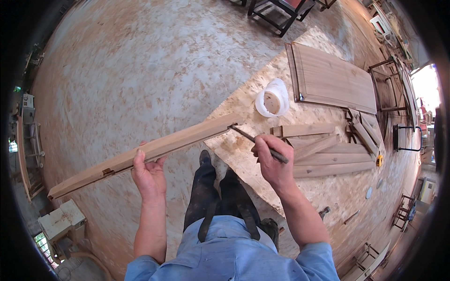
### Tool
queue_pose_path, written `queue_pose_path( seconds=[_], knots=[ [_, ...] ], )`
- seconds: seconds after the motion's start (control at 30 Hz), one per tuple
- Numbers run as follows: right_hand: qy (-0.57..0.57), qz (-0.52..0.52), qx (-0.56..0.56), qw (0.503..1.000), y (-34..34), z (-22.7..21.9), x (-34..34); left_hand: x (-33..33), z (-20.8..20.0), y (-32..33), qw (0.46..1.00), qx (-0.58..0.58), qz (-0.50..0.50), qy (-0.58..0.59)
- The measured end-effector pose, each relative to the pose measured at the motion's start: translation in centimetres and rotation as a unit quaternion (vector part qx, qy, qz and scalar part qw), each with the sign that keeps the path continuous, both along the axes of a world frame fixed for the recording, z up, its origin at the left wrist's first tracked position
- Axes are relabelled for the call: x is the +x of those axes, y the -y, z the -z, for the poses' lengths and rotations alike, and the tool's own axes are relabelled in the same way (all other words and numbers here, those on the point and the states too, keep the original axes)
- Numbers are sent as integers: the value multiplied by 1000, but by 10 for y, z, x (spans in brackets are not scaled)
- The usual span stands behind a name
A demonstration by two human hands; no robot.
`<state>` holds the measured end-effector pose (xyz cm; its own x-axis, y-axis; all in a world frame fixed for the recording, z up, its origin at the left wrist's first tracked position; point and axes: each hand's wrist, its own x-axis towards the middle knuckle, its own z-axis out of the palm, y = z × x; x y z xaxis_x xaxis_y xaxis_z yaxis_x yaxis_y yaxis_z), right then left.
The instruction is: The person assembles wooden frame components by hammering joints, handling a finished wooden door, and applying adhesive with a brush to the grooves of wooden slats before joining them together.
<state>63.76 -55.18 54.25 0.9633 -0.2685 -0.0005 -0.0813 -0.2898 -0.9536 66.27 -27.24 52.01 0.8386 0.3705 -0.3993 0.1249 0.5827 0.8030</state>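
My left hand point(149, 177) grips a long, square-edged wooden rail point(173, 141) from below, its fingers wrapped round the near side. The rail slants up from the lower left, with a notch cut near its lower part and another near its upper end. In my right hand point(275, 161) is a slim dark stick-like tool point(248, 136), held like a pen. Its tip meets the notch at the rail's upper end; whether it is a brush or a chisel I cannot tell. Beyond that end, a translucent white plastic tub point(272, 99) stands on the worktable point(243, 152), with some residue inside.
Several cut wooden pieces point(333, 159) lie on the table right of my right hand, with a flat wooden panel point(335, 75) behind. A yellow tape measure point(379, 160) lies at their right end. A dark chair frame point(281, 16) stands at the back, and a machine point(62, 220) at the lower left.
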Motion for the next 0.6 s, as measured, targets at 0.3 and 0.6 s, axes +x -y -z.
queue_pose_path(
  seconds=[0.3, 0.6],
  knots=[
    [-37, 70, 104, 991, 17, -1, -8, 5, -2, -5, 999, 8, -20, -29],
    [1, 63, 166, 984, 14, 10, -8, 9, 2, -11, 996, -36, -47, -69]
  ],
)
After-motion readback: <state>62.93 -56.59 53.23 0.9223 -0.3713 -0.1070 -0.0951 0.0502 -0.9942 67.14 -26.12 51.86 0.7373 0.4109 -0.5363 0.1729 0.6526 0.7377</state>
